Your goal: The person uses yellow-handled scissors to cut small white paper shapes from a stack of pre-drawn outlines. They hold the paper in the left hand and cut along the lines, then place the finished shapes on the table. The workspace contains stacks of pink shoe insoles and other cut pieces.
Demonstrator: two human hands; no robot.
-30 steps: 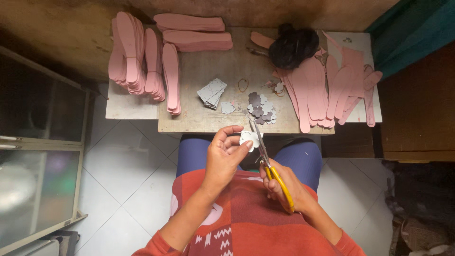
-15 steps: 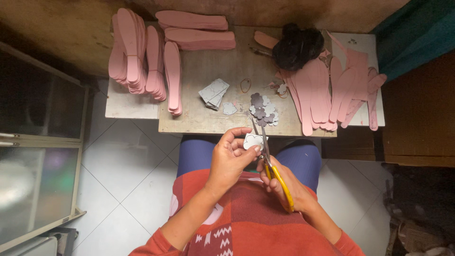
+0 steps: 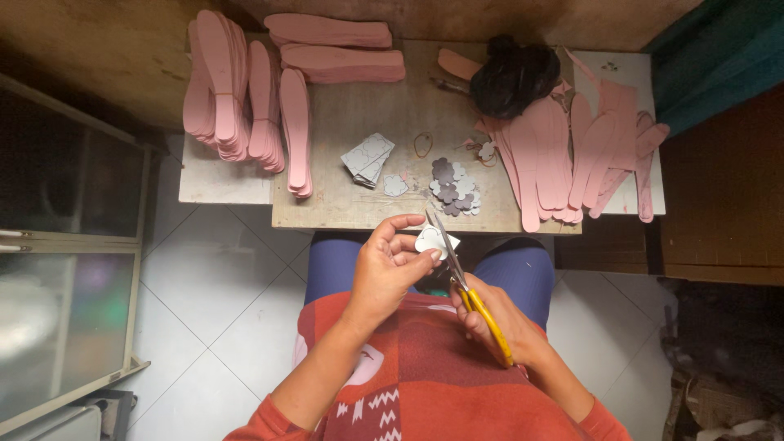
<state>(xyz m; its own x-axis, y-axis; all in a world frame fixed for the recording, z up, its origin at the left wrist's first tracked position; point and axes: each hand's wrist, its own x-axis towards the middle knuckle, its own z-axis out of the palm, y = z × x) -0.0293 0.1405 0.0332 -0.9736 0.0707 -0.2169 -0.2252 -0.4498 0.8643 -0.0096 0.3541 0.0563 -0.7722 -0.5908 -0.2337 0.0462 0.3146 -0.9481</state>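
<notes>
1. Head view looks down on the left hand [image 3: 390, 269], whose fingers pinch a small white flower-shaped cutout [image 3: 431, 240] at their tips.
2. Just right of that hand, the right hand [image 3: 500, 317] grips yellow-handled scissors [image 3: 462, 276]; their blades reach up against the cutout.
3. Beyond both hands, on the wooden table [image 3: 359, 208], lies a pile of cut flower shapes [image 3: 453, 185], with a small stack of grey cards [image 3: 367, 158] to its left.
4. Further off, pink insole-shaped pieces [image 3: 245, 98] are stacked left, more of them [image 3: 572, 155] fan out right, beside a black bag [image 3: 513, 77].
</notes>
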